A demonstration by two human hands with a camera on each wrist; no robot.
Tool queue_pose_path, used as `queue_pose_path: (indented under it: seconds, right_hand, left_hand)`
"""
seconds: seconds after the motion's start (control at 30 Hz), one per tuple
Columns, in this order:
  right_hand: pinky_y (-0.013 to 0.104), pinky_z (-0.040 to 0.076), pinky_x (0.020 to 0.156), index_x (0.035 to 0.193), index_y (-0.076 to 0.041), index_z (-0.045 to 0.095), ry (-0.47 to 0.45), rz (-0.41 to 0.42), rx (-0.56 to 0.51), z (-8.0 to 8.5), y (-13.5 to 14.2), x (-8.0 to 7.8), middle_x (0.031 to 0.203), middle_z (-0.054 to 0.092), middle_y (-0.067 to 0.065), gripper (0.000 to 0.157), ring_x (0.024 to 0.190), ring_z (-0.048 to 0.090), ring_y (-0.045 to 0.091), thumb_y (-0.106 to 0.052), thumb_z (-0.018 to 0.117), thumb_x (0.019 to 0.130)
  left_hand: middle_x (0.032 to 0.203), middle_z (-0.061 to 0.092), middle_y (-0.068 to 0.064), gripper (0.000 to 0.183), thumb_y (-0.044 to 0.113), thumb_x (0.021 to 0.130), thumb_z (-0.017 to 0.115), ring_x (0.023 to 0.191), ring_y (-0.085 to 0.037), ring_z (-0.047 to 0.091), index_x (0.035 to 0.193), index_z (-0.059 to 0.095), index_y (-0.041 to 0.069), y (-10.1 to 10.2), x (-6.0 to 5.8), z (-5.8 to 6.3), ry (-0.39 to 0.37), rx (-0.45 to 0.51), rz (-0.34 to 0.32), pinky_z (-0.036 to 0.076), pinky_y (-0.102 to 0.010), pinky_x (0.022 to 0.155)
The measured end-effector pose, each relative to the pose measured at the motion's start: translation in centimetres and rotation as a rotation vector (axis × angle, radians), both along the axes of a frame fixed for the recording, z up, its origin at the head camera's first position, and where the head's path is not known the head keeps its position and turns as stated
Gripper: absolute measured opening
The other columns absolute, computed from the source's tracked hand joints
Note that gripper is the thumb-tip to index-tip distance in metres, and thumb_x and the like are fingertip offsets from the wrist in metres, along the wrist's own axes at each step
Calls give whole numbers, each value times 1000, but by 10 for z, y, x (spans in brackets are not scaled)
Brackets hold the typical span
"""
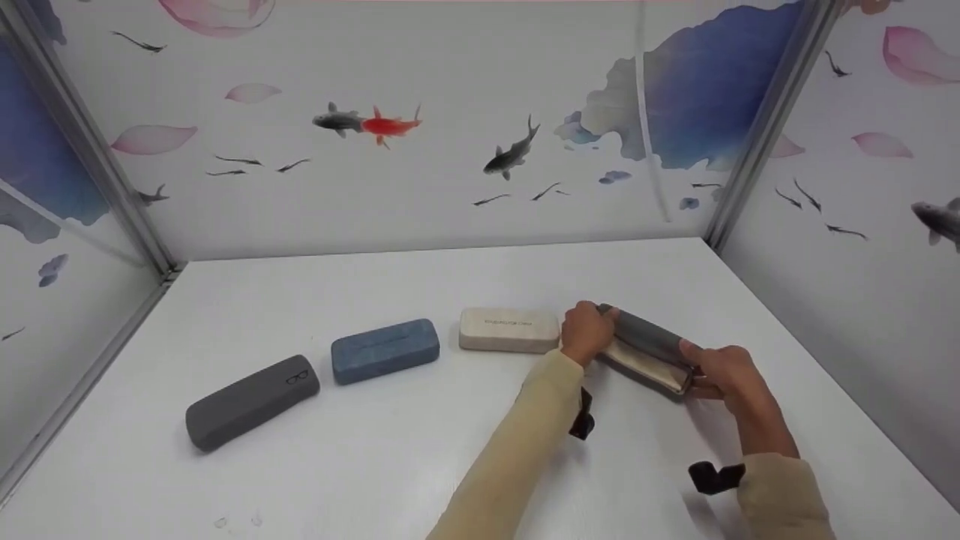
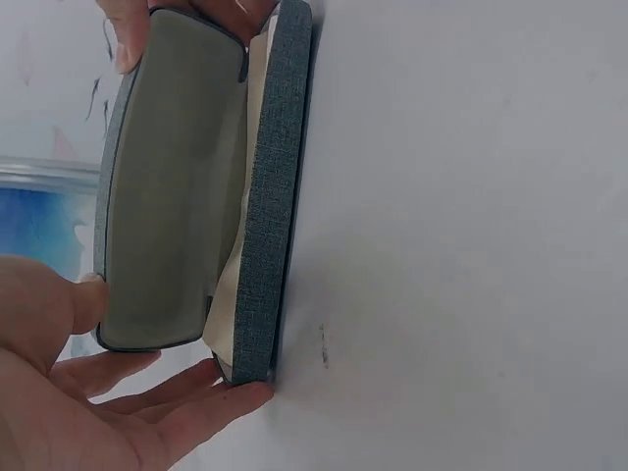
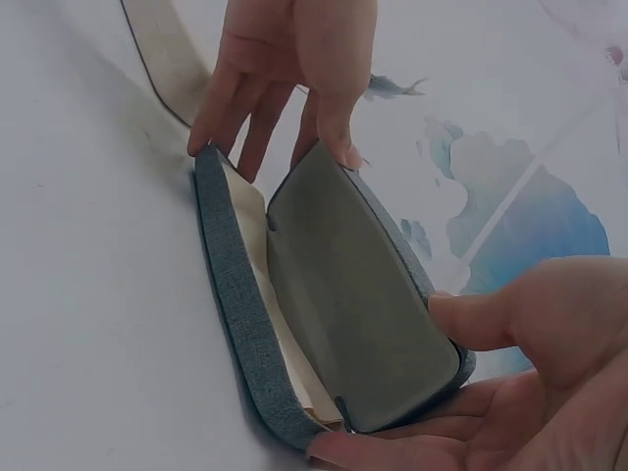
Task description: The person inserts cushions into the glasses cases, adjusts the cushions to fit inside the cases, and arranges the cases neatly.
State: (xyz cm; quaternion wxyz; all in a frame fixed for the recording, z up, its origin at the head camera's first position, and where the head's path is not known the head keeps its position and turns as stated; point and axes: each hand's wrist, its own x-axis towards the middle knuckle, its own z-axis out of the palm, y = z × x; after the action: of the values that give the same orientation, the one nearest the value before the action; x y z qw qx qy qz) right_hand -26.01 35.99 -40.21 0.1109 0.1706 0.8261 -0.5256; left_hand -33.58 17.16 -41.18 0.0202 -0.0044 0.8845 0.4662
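At the right of the table both hands hold an opened glasses case (image 1: 651, 339), lid raised. Its outside is blue-grey fabric in the wrist views; the lining of the lid is grey-green. A beige cloth (image 3: 280, 294) lies in the bottom half. My left hand (image 1: 587, 330) grips the far left end, thumb on the lid's edge and fingers along the base. At the opposite end my right hand (image 1: 731, 373) has its thumb on the lid rim (image 3: 453, 329) and its fingers at the base. Just left of the left hand sits a closed beige glasses case (image 1: 510, 331).
Further left on the white table (image 1: 420, 465) lie a closed blue glasses case (image 1: 385, 351) and a closed dark grey one (image 1: 253, 403) with a small spectacles mark. Printed panels (image 1: 420, 202) wall the table at the back and both sides.
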Motion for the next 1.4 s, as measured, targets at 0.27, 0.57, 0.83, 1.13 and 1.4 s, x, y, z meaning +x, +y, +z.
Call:
queue_pose_path:
  seconds: [0.27, 0.57, 0.83, 1.13, 1.4]
  right_hand:
    - [28, 58, 86, 142, 23, 33, 40, -70, 83, -5, -5, 4, 116, 57, 22, 76, 97, 62, 17, -39, 52, 101]
    - [57, 39, 113, 143, 20, 36, 45, -10, 214, -14, -14, 10, 150, 33, 40, 75, 139, 37, 52, -44, 42, 104]
    - [60, 39, 111, 143, 21, 33, 63, -24, 237, -18, -20, 16, 147, 34, 43, 74, 137, 40, 53, -40, 44, 104]
    - [56, 49, 100, 140, 24, 36, 107, -24, 318, -19, -28, 22, 140, 43, 44, 67, 121, 53, 48, -33, 47, 105]
    - [44, 53, 85, 135, 22, 46, 151, -23, 315, -22, -28, 23, 132, 53, 41, 60, 105, 59, 37, -27, 54, 103]
  left_hand:
    - [116, 73, -12, 38, 29, 97, 67, 88, -16, 56, 118, 71, -2, -5, -1, -3, -34, 139, -25, 52, -33, 84]
    - [116, 72, -13, 40, 25, 100, 62, 87, -14, 57, 126, 65, -4, -17, 3, -14, -31, 164, -95, 52, -29, 84]
    - [118, 71, -10, 37, 24, 101, 61, 96, -14, 60, 127, 66, -2, -21, 8, -17, -60, 182, -112, 52, -31, 90]
    - [103, 69, -6, 30, 16, 99, 63, 85, -14, 52, 119, 70, -4, -20, 8, -16, -64, 159, -108, 44, -26, 75]
    - [100, 70, -6, 23, 12, 98, 63, 83, -13, 53, 112, 73, -3, -25, 6, -19, -23, 121, -140, 46, -24, 75]
